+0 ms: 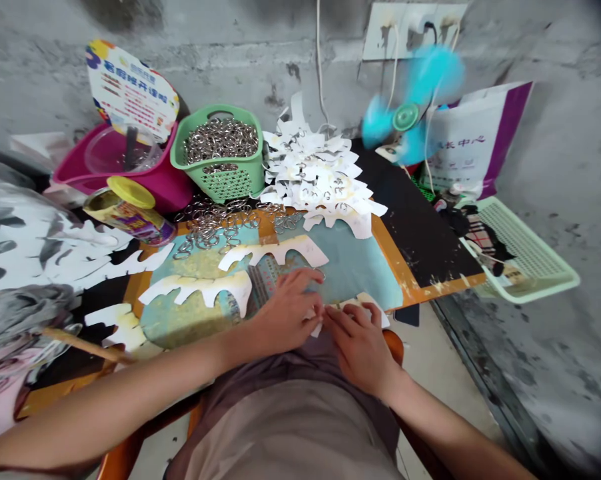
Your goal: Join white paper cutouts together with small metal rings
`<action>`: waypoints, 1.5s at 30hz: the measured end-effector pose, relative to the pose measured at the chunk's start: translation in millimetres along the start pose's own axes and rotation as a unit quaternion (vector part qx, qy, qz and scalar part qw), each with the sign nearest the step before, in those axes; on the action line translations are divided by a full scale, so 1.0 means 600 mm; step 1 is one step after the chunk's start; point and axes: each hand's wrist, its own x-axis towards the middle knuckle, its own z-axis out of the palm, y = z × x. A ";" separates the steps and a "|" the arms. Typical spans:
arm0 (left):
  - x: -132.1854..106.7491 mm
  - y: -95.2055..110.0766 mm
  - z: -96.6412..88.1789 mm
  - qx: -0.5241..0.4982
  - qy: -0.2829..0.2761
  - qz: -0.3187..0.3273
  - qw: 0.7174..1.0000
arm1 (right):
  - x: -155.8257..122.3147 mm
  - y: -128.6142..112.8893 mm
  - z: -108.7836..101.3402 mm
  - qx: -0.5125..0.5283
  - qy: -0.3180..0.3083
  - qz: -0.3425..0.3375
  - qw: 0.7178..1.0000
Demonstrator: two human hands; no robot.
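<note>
My left hand (288,310) and my right hand (361,345) meet at the near edge of the work board (433,283). Both pinch a white cut-out card piece (366,300) that lies between them. The left fingers curl over its left end, and a metal ring (320,272) shows at the fingertips. The right fingers press together on the piece from the near side. Two more white cut-out pieces (275,252) (205,288) lie flat on the board just beyond my left hand.
A green basket of metal rings (220,150) stands at the back, with loose rings (215,223) spilled before it. A heap of white cut-outs (315,177) lies beside it. A spinning blue fan (405,117), a pink tub (125,173), a tin (130,210) and a pale green tray (525,257) surround the board.
</note>
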 end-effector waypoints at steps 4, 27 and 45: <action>-0.031 0.002 0.001 0.048 0.084 -0.042 0.994 | 0.003 0.001 0.004 0.020 0.017 0.005 1.000; 0.001 -0.030 0.005 0.006 0.057 0.013 0.998 | 0.017 -0.007 0.013 -0.008 0.048 0.033 0.998; -0.026 -0.021 0.018 0.233 0.028 0.252 0.939 | 0.015 -0.011 0.019 -0.046 0.027 0.055 0.997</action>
